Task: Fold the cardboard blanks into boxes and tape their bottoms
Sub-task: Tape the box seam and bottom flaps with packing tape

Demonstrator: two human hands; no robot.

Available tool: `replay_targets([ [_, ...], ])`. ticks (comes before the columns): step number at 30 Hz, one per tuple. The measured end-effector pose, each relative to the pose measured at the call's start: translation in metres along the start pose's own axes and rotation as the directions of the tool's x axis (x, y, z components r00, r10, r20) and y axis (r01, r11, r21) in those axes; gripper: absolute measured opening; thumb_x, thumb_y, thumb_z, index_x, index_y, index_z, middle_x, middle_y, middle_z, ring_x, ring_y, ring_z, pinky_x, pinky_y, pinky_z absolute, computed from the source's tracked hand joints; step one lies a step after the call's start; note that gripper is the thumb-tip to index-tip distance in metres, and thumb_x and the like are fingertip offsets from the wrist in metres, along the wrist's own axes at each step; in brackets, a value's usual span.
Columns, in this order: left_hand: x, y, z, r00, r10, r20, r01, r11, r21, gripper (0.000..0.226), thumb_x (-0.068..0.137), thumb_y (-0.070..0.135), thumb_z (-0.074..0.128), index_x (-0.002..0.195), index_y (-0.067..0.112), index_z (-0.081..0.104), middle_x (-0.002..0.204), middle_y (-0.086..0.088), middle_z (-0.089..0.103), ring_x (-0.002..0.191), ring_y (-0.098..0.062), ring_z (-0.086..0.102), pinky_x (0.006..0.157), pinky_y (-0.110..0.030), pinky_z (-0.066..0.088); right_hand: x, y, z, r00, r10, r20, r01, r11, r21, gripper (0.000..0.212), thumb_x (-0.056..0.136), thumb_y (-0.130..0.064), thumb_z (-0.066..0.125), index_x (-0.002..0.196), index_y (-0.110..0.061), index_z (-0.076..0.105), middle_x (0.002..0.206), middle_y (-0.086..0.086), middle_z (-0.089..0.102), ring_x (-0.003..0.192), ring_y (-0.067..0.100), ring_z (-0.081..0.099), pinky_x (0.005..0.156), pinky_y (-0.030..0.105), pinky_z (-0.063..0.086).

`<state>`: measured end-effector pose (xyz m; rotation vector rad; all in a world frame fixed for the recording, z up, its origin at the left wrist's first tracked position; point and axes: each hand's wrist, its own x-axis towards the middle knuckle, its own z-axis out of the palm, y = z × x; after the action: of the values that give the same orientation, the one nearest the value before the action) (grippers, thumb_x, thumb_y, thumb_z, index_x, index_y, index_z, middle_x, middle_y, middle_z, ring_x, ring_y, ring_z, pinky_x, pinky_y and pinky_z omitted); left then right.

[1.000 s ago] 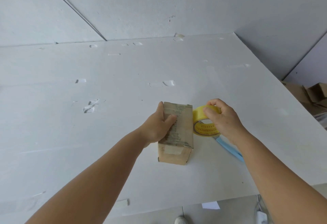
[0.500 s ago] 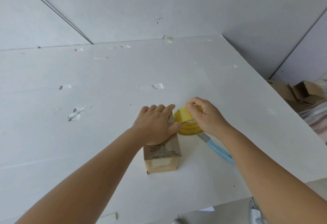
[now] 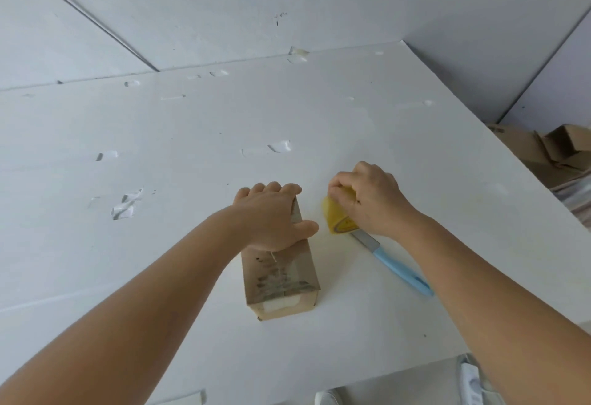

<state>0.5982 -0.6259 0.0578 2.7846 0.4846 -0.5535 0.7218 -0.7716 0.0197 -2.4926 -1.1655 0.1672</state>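
Observation:
A small brown cardboard box (image 3: 281,280) lies on the white table (image 3: 351,123), its long top face covered with clear tape. My left hand (image 3: 271,215) presses flat on the far half of the box, fingers over its far end and thumb on the right edge. My right hand (image 3: 371,199) grips a yellow roll of tape (image 3: 335,217) just right of the box, near its far end, with the roll tilted on the table. My right hand hides most of the roll.
A knife with a light blue handle (image 3: 399,268) lies on the table right of the box, blade under my right hand. Scraps of clear tape (image 3: 126,206) stick to the tabletop. Cardboard pieces (image 3: 550,151) are piled beyond the table's right edge.
My left hand shifted from gripping the box's left side to pressing flat on its top. My right hand drew the tape roll away from the box, turned it and lowered it toward the table.

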Motion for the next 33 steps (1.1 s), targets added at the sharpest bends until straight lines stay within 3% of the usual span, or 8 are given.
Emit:
replay_targets([
  [4, 0.032, 0.027, -0.022, 0.996, 0.089, 0.024, -0.086, 0.992, -0.092, 0.045, 0.101, 0.039, 0.033, 0.144, 0.025, 0.034, 0.141, -0.004, 0.045, 0.124, -0.022, 0.044, 0.096, -0.032, 0.035, 0.0, 0.0, -0.005, 0.997, -0.075, -0.018, 0.075, 0.997, -0.013, 0.031, 0.1, -0.034, 0.036, 0.109, -0.025, 0.064, 0.085, -0.003, 0.039, 0.088, 0.018, 0.04, 0.085, 0.035, 0.031],
  [8, 0.052, 0.031, -0.02, 0.97, 0.14, 0.198, -0.091, 0.967, -0.237, 0.031, 0.097, 0.032, 0.044, 0.125, 0.024, 0.056, 0.1, 0.005, 0.067, 0.083, -0.008, 0.067, 0.079, -0.025, 0.049, 0.001, 0.002, -0.008, 0.994, -0.094, -0.046, 0.092, 0.994, -0.057, 0.02, 0.099, -0.028, 0.034, 0.102, -0.02, 0.052, 0.091, -0.006, 0.048, 0.09, 0.018, 0.046, 0.087, 0.034, 0.033],
  [12, 0.052, 0.022, -0.012, 0.975, 0.164, 0.15, -0.079, 0.887, -0.455, 0.013, 0.088, 0.025, 0.059, 0.095, 0.033, 0.067, 0.079, 0.01, 0.071, 0.069, -0.004, 0.067, 0.078, -0.028, 0.05, -0.002, 0.005, -0.009, 0.995, -0.075, -0.062, 0.075, 0.997, 0.001, 0.016, 0.098, -0.027, 0.037, 0.097, -0.019, 0.051, 0.092, -0.007, 0.054, 0.087, 0.016, 0.047, 0.09, 0.034, 0.035],
  [15, 0.052, 0.018, -0.006, 0.984, 0.134, 0.113, -0.055, 0.847, -0.529, 0.015, 0.086, 0.022, 0.063, 0.092, 0.034, 0.069, 0.076, 0.008, 0.071, 0.063, -0.002, 0.064, 0.074, -0.027, 0.05, -0.004, 0.011, -0.006, 0.998, -0.035, -0.061, 0.04, 0.996, 0.076, 0.02, 0.097, -0.033, 0.04, 0.098, -0.021, 0.056, 0.094, -0.008, 0.058, 0.09, 0.014, 0.049, 0.091, 0.034, 0.034],
  [18, 0.052, 0.016, -0.004, 0.991, 0.106, 0.084, -0.043, 0.838, -0.545, 0.015, 0.088, 0.024, 0.063, 0.098, 0.031, 0.072, 0.076, 0.008, 0.069, 0.061, 0.0, 0.062, 0.072, -0.023, 0.05, -0.006, 0.02, -0.004, 0.997, 0.08, 0.005, -0.079, 0.966, 0.246, 0.032, 0.096, -0.041, 0.042, 0.084, -0.017, 0.059, 0.082, -0.005, 0.059, 0.08, 0.015, 0.05, 0.077, 0.031, 0.037],
  [22, 0.052, 0.016, -0.002, 0.99, 0.115, 0.078, -0.05, 0.819, -0.571, 0.015, 0.09, 0.025, 0.063, 0.101, 0.029, 0.072, 0.08, 0.006, 0.07, 0.064, -0.003, 0.064, 0.075, -0.026, 0.052, -0.009, 0.024, -0.002, 0.987, 0.146, 0.067, -0.16, 0.874, 0.459, 0.044, 0.096, -0.042, 0.045, 0.059, -0.018, 0.04, 0.059, -0.005, 0.037, 0.057, 0.012, 0.037, 0.056, 0.026, 0.03],
  [27, 0.053, 0.021, 0.004, 0.989, 0.123, 0.084, -0.062, 0.854, -0.517, 0.02, 0.089, 0.026, 0.064, 0.109, 0.03, 0.066, 0.081, 0.005, 0.073, 0.064, -0.004, 0.066, 0.073, -0.023, 0.052, -0.002, 0.015, -0.005, 0.998, 0.057, -0.003, -0.056, 0.992, 0.112, 0.045, 0.094, -0.043, 0.048, 0.057, -0.017, 0.045, 0.058, -0.003, 0.044, 0.063, 0.016, 0.044, 0.07, 0.03, 0.031],
  [33, 0.056, 0.025, 0.005, 0.993, 0.082, 0.086, -0.03, 0.874, -0.485, 0.03, 0.086, 0.027, 0.066, 0.116, 0.03, 0.065, 0.093, -0.002, 0.071, 0.074, -0.01, 0.067, 0.063, -0.023, 0.046, 0.001, 0.006, -0.008, 0.999, -0.032, -0.041, 0.024, 0.983, -0.183, 0.039, 0.096, -0.051, 0.039, 0.067, -0.027, 0.051, 0.067, -0.007, 0.05, 0.076, 0.015, 0.045, 0.078, 0.032, 0.023],
])
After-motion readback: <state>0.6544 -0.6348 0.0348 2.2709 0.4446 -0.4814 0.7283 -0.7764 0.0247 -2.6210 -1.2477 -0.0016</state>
